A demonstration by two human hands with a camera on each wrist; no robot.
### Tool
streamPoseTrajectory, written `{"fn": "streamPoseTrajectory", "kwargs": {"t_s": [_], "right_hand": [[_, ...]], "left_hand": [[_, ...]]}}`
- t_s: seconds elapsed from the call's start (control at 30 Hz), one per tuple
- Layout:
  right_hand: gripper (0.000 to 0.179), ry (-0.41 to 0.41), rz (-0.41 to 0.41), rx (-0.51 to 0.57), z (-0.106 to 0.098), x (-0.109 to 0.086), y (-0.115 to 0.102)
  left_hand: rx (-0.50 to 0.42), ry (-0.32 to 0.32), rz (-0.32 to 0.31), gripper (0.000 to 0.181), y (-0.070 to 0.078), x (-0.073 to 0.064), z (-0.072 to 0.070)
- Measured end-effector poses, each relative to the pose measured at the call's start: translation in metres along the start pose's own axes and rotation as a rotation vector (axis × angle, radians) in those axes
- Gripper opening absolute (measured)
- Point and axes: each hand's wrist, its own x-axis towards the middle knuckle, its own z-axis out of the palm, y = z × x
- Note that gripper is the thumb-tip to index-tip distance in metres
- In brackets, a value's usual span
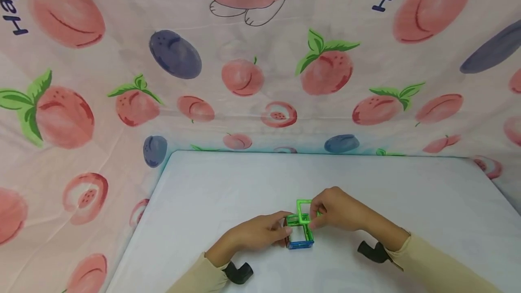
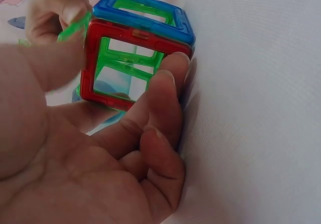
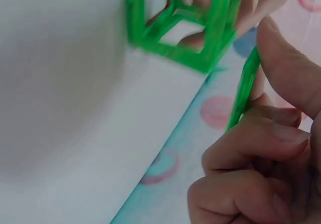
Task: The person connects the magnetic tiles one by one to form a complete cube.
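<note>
A small open-topped box of magnetic tiles (image 1: pixel 300 244) stands on the white table. Its blue tile (image 2: pixel 185 29) faces the person, the red tile (image 2: pixel 89 58) is on the left, and green tiles (image 3: pixel 183 57) form other sides. My left hand (image 1: pixel 258 232) grips the box from the left, thumb near the top rim and fingers along the red side. Between thumb and fingers my right hand (image 1: pixel 342 209) pinches a loose green square tile (image 3: pixel 244 86), tilted up just over the box's far right part. The right fingertips partly hide that tile in the head view.
The white table (image 1: pixel 228 184) extends around the box on all sides. Behind and to the left hangs a fruit-printed cloth (image 1: pixel 260 134). Black wrist mounts (image 1: pixel 239 273) sit at both sleeve cuffs.
</note>
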Motion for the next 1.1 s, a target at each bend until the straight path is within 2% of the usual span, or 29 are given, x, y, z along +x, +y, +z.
{"fn": "streamPoseTrajectory", "kwargs": {"t_s": [0.27,0.5,0.63,0.73,0.83,0.97,1.03,1.1], "right_hand": [[0.021,-0.06,0.01,0.028,0.019,0.0,-0.016],[0.023,-0.056,0.038,0.025,0.03,0.002,-0.021],[0.024,-0.044,0.038,0.031,0.034,0.0,-0.02],[0.025,-0.005,0.047,0.052,0.035,-0.004,-0.017],[0.03,0.115,0.139,0.096,0.035,-0.011,-0.017],[0.039,0.258,0.372,0.229,0.039,-0.021,-0.014],[0.044,0.237,0.44,0.335,0.044,-0.025,-0.009],[0.046,0.17,0.459,0.46,0.051,-0.029,-0.002]], "left_hand": [[-0.065,-0.003,0.038,0.038,-0.005,0.0,-0.001],[-0.146,-0.024,0.088,0.035,-0.009,0.002,-0.001],[-0.2,-0.029,0.079,0.035,-0.008,0.002,-0.002],[-0.228,-0.012,0.05,0.033,-0.007,0.003,-0.003],[-0.25,0.04,-0.006,0.035,-0.004,0.003,-0.002],[-0.296,0.104,-0.091,0.044,0.0,0.002,0.0],[-0.332,0.109,-0.113,0.047,0.001,0.003,0.001],[-0.393,0.099,-0.115,0.049,0.002,0.004,0.002]]}}
